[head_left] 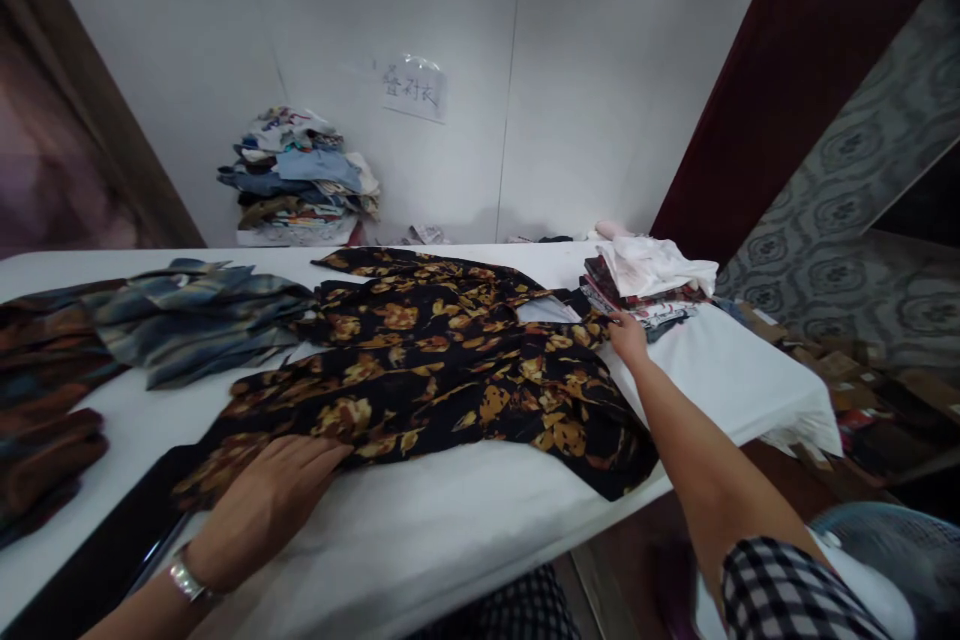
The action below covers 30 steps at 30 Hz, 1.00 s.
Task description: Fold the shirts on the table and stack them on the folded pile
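Observation:
A black garment with a golden floral print (442, 360) lies spread across the white table (450, 530). My left hand (266, 500) rests flat on its lower hem at the near left, fingers together and pressing the cloth down. My right hand (626, 335) reaches out to the garment's collar end at the right and touches the fabric there, next to a small stack of folded clothes (645, 285). Whether the right fingers pinch the cloth is hard to see.
A blue-grey plaid garment (202, 315) and dark brown clothes (45, 390) lie on the table's left side. A tall pile of folded clothes (300, 180) stands at the far wall under a paper sign (414, 88). Cardboard and clutter (862, 380) fill the floor at right.

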Each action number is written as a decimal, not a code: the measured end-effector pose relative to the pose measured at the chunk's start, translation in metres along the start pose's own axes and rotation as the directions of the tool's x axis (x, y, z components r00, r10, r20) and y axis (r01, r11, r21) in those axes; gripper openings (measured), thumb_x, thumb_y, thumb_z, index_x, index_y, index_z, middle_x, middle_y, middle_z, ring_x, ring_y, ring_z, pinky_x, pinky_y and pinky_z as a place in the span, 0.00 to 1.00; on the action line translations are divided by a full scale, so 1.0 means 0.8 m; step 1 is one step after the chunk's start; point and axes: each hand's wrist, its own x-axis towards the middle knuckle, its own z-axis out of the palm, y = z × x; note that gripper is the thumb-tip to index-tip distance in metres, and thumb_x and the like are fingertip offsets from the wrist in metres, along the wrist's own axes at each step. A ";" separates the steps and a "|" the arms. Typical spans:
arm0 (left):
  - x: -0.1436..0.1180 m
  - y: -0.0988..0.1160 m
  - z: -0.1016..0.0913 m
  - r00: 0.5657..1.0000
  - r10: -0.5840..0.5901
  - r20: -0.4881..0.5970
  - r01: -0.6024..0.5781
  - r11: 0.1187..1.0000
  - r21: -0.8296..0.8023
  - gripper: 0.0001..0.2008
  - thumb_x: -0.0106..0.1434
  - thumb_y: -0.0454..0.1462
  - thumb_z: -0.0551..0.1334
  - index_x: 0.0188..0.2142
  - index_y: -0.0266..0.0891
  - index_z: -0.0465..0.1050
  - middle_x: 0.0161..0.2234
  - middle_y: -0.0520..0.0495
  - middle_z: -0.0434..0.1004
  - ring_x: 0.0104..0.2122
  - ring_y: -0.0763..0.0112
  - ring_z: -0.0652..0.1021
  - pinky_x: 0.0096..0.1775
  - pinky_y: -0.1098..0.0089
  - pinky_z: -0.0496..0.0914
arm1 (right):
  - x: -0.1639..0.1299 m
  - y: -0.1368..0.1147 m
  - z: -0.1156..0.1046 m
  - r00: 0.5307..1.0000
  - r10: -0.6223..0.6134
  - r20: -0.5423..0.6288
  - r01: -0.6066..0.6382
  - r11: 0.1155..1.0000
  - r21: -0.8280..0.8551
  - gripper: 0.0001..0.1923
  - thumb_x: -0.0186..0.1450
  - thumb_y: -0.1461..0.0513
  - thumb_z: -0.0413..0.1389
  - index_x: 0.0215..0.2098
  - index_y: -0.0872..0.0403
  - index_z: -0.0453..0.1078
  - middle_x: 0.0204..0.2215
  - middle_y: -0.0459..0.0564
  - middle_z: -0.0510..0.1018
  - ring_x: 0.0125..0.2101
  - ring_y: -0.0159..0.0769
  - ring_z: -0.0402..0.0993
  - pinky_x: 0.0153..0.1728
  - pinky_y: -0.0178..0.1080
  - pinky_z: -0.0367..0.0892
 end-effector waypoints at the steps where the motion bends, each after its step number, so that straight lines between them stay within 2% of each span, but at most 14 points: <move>1: -0.004 0.001 -0.001 1.000 0.006 -0.001 -0.006 1.000 0.009 0.19 0.63 0.42 0.49 0.44 0.56 0.78 0.41 0.51 0.83 0.39 0.63 0.81 0.44 0.61 0.74 | 0.001 0.009 -0.006 0.999 0.041 -0.006 -0.041 0.999 -0.007 0.23 0.61 0.62 0.48 0.51 0.61 0.72 0.39 0.60 0.80 0.42 0.49 0.77 0.45 0.46 0.68; 3: -0.011 0.003 -0.001 0.999 0.024 -0.025 -0.023 0.999 0.028 0.19 0.63 0.43 0.53 0.50 0.51 0.75 0.45 0.50 0.81 0.41 0.63 0.80 0.45 0.62 0.74 | -0.005 0.021 -0.016 0.994 0.106 0.005 -0.106 0.994 -0.016 0.25 0.61 0.59 0.51 0.54 0.61 0.70 0.40 0.60 0.80 0.41 0.49 0.77 0.45 0.48 0.69; 5: -0.019 0.004 0.001 0.995 0.056 -0.079 -0.052 0.997 0.054 0.22 0.61 0.46 0.57 0.53 0.47 0.73 0.47 0.47 0.80 0.43 0.62 0.79 0.45 0.63 0.74 | -0.024 0.023 -0.021 0.997 0.071 0.010 -0.071 0.997 0.013 0.25 0.61 0.56 0.52 0.53 0.59 0.70 0.44 0.59 0.79 0.44 0.48 0.76 0.46 0.48 0.69; 9: -0.038 -0.002 0.005 0.986 0.075 -0.152 -0.063 0.995 0.082 0.17 0.60 0.47 0.57 0.45 0.47 0.78 0.44 0.46 0.80 0.42 0.61 0.79 0.45 0.63 0.74 | -0.096 0.009 -0.029 0.978 -0.209 -0.003 0.208 0.971 0.114 0.22 0.63 0.51 0.51 0.48 0.55 0.74 0.51 0.58 0.75 0.52 0.48 0.70 0.53 0.49 0.65; 12: -0.047 -0.007 0.002 0.995 0.056 -0.077 -0.052 0.998 0.044 0.13 0.62 0.44 0.54 0.36 0.52 0.79 0.41 0.49 0.81 0.40 0.62 0.80 0.43 0.63 0.74 | -0.151 0.000 -0.037 0.943 -0.310 0.118 0.297 0.948 0.117 0.23 0.62 0.50 0.54 0.51 0.52 0.72 0.53 0.55 0.74 0.54 0.46 0.69 0.56 0.48 0.63; 14: -0.049 -0.008 -0.002 1.000 0.021 0.012 -0.021 1.000 0.002 0.15 0.63 0.44 0.52 0.32 0.53 0.79 0.38 0.50 0.81 0.37 0.64 0.80 0.41 0.64 0.75 | -0.173 -0.001 -0.043 0.941 -0.291 0.174 0.281 0.956 0.078 0.23 0.60 0.53 0.56 0.51 0.53 0.72 0.52 0.57 0.75 0.52 0.48 0.70 0.55 0.49 0.63; 16: -0.048 -0.008 -0.005 0.997 -0.024 0.066 0.026 0.999 -0.029 0.16 0.63 0.45 0.51 0.33 0.53 0.79 0.37 0.50 0.81 0.37 0.64 0.80 0.41 0.64 0.75 | -0.181 0.003 -0.052 0.959 -0.220 0.180 0.212 0.975 0.063 0.18 0.58 0.57 0.55 0.44 0.54 0.76 0.45 0.57 0.78 0.48 0.50 0.72 0.53 0.50 0.65; 18: -0.049 -0.009 -0.005 0.994 -0.063 0.093 0.067 0.997 -0.041 0.17 0.63 0.48 0.52 0.38 0.54 0.79 0.39 0.50 0.81 0.40 0.64 0.80 0.44 0.64 0.74 | -0.181 0.008 -0.066 0.984 -0.090 0.156 0.058 0.978 0.199 0.13 0.57 0.57 0.55 0.36 0.53 0.77 0.36 0.54 0.81 0.41 0.48 0.75 0.47 0.49 0.68; 19: -0.049 -0.010 -0.004 0.992 -0.088 0.092 0.091 0.995 -0.034 0.17 0.63 0.50 0.53 0.41 0.54 0.79 0.42 0.50 0.81 0.42 0.63 0.79 0.46 0.64 0.74 | -0.180 0.011 -0.075 0.991 -0.024 0.135 -0.024 0.939 0.343 0.12 0.56 0.57 0.55 0.34 0.53 0.77 0.33 0.51 0.81 0.38 0.47 0.76 0.45 0.47 0.70; 21: -0.049 -0.011 -0.002 0.986 -0.143 0.087 0.144 0.990 -0.005 0.21 0.61 0.53 0.53 0.44 0.52 0.78 0.46 0.48 0.80 0.45 0.61 0.79 0.47 0.63 0.74 | -0.180 0.018 -0.098 0.994 0.101 0.051 -0.108 0.719 0.687 0.13 0.55 0.55 0.57 0.36 0.52 0.76 0.34 0.48 0.81 0.37 0.43 0.77 0.42 0.44 0.72; 23: -0.045 -0.011 -0.002 0.983 -0.165 0.076 0.164 0.986 0.023 0.23 0.62 0.54 0.52 0.43 0.47 0.79 0.45 0.46 0.80 0.45 0.59 0.79 0.46 0.61 0.74 | -0.182 0.025 -0.120 0.973 0.225 -0.048 -0.050 0.413 0.909 0.15 0.56 0.53 0.58 0.38 0.50 0.75 0.36 0.46 0.81 0.39 0.40 0.77 0.42 0.42 0.73; 25: -0.037 -0.009 -0.005 0.989 -0.122 0.089 0.119 0.992 0.040 0.23 0.64 0.51 0.49 0.40 0.44 0.80 0.41 0.44 0.81 0.42 0.59 0.80 0.45 0.61 0.75 | -0.189 0.027 -0.138 0.940 0.333 -0.078 0.004 0.217 0.976 0.14 0.58 0.52 0.56 0.37 0.49 0.75 0.35 0.45 0.81 0.39 0.38 0.78 0.43 0.41 0.74; 28: -0.027 -0.008 -0.014 0.997 -0.007 0.075 0.001 0.997 0.083 0.22 0.66 0.43 0.46 0.35 0.41 0.80 0.35 0.44 0.81 0.36 0.62 0.80 0.42 0.60 0.75 | -0.209 0.013 -0.163 0.911 0.409 -0.050 -0.003 0.127 0.992 0.13 0.61 0.53 0.52 0.35 0.49 0.75 0.36 0.47 0.81 0.42 0.39 0.77 0.46 0.45 0.73; 30: -0.026 -0.011 -0.023 0.998 0.058 -0.023 -0.054 0.989 0.135 0.20 0.66 0.42 0.48 0.35 0.40 0.79 0.35 0.44 0.81 0.36 0.61 0.80 0.42 0.60 0.74 | -0.229 -0.004 -0.185 0.897 0.416 -0.151 0.098 0.148 0.984 0.14 0.61 0.53 0.50 0.37 0.46 0.76 0.42 0.47 0.80 0.48 0.41 0.74 0.52 0.50 0.70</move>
